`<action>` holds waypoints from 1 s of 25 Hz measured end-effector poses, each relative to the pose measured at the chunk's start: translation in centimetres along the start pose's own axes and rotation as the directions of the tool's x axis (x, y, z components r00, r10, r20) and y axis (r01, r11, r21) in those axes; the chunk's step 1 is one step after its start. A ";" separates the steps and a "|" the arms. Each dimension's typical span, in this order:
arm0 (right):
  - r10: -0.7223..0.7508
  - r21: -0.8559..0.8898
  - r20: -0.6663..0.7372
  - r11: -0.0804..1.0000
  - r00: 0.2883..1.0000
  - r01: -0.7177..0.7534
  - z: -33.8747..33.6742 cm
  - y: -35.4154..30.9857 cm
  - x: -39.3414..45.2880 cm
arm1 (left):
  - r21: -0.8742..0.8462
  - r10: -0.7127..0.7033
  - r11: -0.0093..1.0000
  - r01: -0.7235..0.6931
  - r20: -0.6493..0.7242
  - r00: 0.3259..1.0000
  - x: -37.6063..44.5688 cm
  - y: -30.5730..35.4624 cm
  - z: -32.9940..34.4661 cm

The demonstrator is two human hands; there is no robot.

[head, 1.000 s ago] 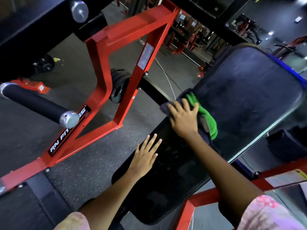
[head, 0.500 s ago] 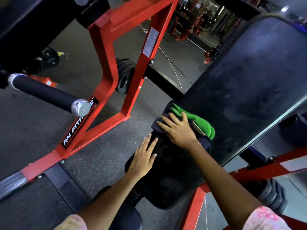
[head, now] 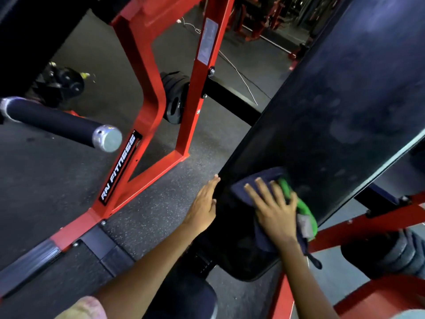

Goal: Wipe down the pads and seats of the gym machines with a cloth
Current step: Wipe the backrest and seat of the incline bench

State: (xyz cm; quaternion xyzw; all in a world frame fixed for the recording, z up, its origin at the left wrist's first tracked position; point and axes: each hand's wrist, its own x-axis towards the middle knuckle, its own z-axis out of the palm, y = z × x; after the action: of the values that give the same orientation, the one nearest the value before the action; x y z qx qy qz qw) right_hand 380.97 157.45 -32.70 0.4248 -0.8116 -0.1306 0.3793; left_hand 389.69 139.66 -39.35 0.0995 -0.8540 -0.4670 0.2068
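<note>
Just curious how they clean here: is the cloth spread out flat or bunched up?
Bunched, at least partly. The cloth lies in dark and green folds under the right hand, pressed on the black pad.

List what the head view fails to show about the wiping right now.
- Cloth: the part under the right hand is hidden, so its full size is unclear.
- Back pad: its upper end is cut off by the top and right edges.
- Left hand: its palm faces away, so contact with the pad's edge is uncertain.
- Frame sticker: motion blur makes it unreadable.
</note>
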 end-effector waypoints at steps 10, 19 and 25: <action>-0.166 0.066 0.088 0.985 0.982 0.161 0.1 -2.1 -2.5 | -0.220 -0.189 0.956 0.195 0.051 0.981 -0.3 1.9 -0.3; -0.091 0.100 0.050 0.991 0.995 0.086 2.3 -8.0 -4.5 | -0.209 -0.299 0.921 0.329 0.165 0.940 0.1 1.5 -0.8; 0.291 0.051 0.030 0.955 0.956 -0.292 0.5 -3.4 -3.2 | -0.175 -0.308 0.923 0.343 0.197 0.931 -0.7 1.9 -1.1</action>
State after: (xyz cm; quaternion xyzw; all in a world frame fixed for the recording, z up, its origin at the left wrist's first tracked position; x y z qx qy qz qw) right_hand 383.74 157.87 -36.47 0.3094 -0.8728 -0.0555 0.3733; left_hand 390.84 140.05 -37.42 0.1791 -0.7866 -0.5875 0.0634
